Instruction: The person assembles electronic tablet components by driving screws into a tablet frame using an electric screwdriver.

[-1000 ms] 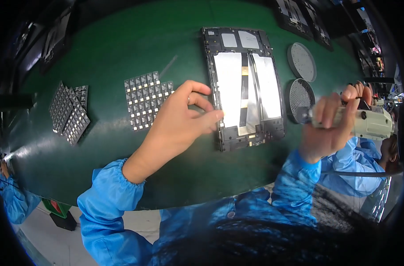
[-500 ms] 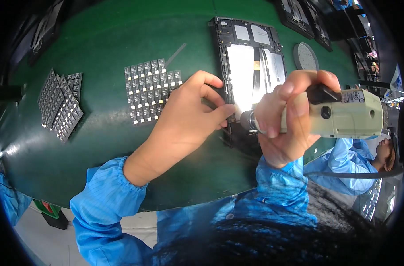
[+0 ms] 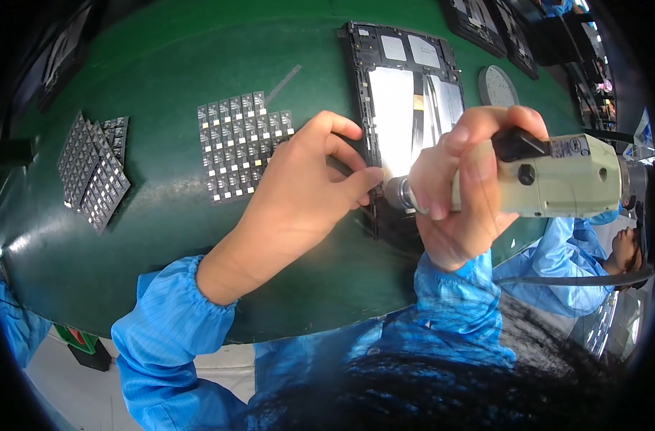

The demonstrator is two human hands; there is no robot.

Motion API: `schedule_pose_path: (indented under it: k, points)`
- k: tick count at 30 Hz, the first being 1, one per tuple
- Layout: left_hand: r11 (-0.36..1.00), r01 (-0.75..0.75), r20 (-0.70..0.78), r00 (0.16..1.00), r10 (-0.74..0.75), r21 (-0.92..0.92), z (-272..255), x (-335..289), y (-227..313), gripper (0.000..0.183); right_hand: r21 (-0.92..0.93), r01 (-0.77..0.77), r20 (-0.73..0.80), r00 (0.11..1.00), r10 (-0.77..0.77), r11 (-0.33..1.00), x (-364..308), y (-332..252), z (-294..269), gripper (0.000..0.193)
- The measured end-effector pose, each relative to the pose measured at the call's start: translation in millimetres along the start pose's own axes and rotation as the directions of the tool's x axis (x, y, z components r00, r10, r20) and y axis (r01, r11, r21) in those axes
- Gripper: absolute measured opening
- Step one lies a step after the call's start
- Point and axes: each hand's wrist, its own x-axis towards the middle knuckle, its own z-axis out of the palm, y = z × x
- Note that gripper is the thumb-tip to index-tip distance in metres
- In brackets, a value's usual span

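Observation:
An opened tablet (image 3: pixel 391 111) lies on the green table, its silver battery panels and black frame showing. My left hand (image 3: pixel 302 183) is at its left edge, fingers curled and thumb pressed on the frame near the lower corner. Part of those fingertips is hidden. In my right hand (image 3: pixel 460 190), a cream electric screwdriver (image 3: pixel 575 179) is held nearly level across the tablet's lower right. Its metal nose (image 3: pixel 398 192) points left toward my left thumb, and the bit's tip cannot be made out. A sheet of small circuit boards (image 3: pixel 230 147) lies left of my left hand.
More sheets of small boards (image 3: pixel 98 169) overlap at the far left. A round grey dish (image 3: pixel 498 86) stands right of the tablet. Other opened devices (image 3: pixel 475 25) lie at the back right. A dark cable (image 3: pixel 572 280) runs at the right, near another person in blue (image 3: pixel 557 262).
The view has shifted slightly. Both hands and the screwdriver stay almost where they were over the tablet; no hold has changed.

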Motion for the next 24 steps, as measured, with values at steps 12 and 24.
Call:
schedule_pose_path:
  k: [12, 24]
  points:
    - [0.999, -0.05, -0.052, 0.997, 0.049, -0.014, 1.6, 1.3, -7.7, 0.04, -0.004, -0.008, 0.028, 1.0, 0.008, 1.0, 1.1, 0.2, -0.1, 0.043]
    - [0.997, -0.045, -0.051, 0.998, 0.041, -0.068, 2.6, -0.6, -6.5, 0.04, -0.08, -0.055, 0.014, 0.998, 0.056, 0.995, -6.4, -0.1, 5.0, 0.049]
